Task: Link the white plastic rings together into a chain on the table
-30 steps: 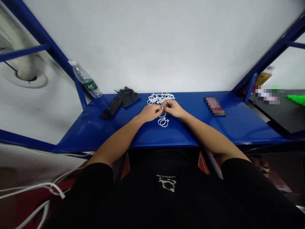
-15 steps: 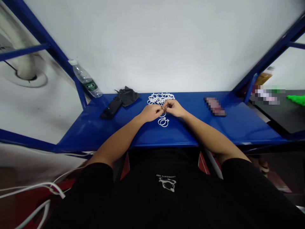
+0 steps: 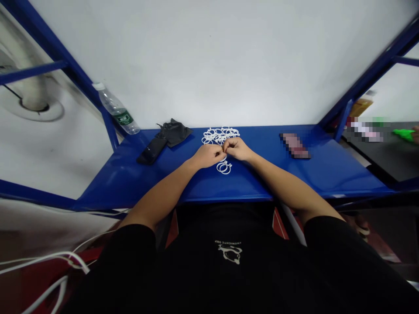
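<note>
Head view looks down on the fingertips of both hands, which come close together and pinch narrowly at the middle of the table. The fingertips [image 3: 224, 149] of the left hand [image 3: 207, 155] and the right hand [image 3: 238, 149] close on a white plastic ring [image 3: 224, 153], but the fingers cover most of it, so its full shape is hard to see. Just below the hands lies a short chain of white rings [image 3: 224, 166], and its upper end goes under the fingers. Just above them is a tangled pile of white rings [image 3: 220, 135], which almost touches the right hand. One cannot count these rings well, because they overlap.

All of this rests on a blue metal table [image 3: 229, 187]. To the left of the pile lie a black phone [image 3: 150, 150] and a crumpled black cloth [image 3: 173, 132], and the two are touching. To the right, well apart from the hands, lies a flat object [image 3: 294, 146], but it is pixelated and I cannot tell what it is. A plastic water bottle [image 3: 118, 112] stands tilted behind the table's left corner.

Further right, on a black surface [image 3: 369, 152], there is a bright green object [image 3: 403, 135]. Another person's hand [image 3: 416, 134] is beside it, cut off by the picture edge.
</note>
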Available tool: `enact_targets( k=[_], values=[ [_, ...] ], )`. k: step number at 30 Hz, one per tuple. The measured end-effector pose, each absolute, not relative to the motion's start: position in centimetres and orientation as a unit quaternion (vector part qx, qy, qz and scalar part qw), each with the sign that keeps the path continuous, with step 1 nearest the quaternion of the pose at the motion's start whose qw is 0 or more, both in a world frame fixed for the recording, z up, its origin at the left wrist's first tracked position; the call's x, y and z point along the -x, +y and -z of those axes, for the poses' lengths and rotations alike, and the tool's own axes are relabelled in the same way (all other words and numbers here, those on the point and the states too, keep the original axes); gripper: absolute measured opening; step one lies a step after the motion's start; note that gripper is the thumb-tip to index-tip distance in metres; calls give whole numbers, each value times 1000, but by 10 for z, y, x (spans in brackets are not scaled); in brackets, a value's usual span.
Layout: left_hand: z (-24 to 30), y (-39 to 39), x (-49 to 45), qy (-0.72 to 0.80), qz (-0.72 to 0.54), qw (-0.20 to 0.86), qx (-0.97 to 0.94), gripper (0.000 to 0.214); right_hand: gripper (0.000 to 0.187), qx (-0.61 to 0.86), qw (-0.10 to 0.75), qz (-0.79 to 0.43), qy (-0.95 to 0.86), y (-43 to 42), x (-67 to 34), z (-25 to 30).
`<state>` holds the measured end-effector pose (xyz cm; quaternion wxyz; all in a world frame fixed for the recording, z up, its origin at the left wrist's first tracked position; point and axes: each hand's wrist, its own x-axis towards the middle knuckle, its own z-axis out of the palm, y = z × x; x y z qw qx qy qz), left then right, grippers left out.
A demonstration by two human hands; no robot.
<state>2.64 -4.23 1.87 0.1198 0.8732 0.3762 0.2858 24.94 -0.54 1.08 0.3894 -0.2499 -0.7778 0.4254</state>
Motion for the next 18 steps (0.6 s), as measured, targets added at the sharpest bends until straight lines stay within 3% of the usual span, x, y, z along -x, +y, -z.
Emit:
enact_targets(
  k=[3,6,10,18],
  values=[
    [-20,-40,-23,391,-291,112,-866,31,16,269,402,-422,-767,3,-259,-10],
    [-21,-38,-20,398,-271,116,-868,32,27,352,418,-311,-778,17,-274,-6],
    [-23,-42,-21,375,-239,141,-885,35,36,415,342,-149,-830,33,-290,2],
    [-21,-42,-22,363,-247,167,-883,36,35,408,255,-92,-872,33,-284,10]
  ],
)
